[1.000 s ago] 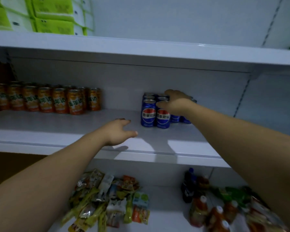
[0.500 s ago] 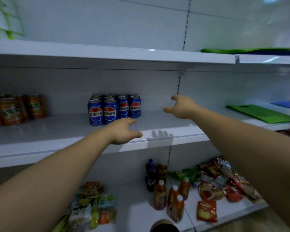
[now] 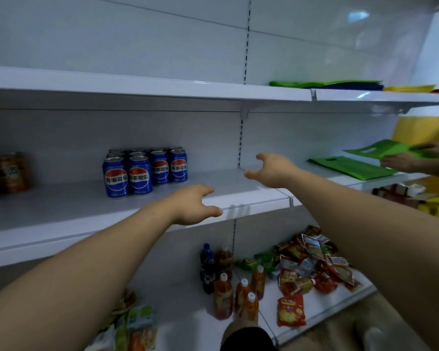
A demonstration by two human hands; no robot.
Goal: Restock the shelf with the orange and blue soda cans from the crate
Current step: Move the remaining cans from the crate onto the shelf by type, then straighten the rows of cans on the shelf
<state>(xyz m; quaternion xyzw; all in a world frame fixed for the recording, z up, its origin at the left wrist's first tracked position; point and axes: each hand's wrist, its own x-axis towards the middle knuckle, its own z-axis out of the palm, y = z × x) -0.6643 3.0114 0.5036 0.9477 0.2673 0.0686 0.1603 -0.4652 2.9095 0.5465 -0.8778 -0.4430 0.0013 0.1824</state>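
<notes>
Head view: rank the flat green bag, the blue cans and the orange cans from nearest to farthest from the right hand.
1. The flat green bag, just right of the right hand.
2. The blue cans, on its left.
3. The orange cans, at the far left.

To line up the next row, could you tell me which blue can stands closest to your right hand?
The blue can at the right end of the group; every other one stands further left, away from the right hand.
</notes>
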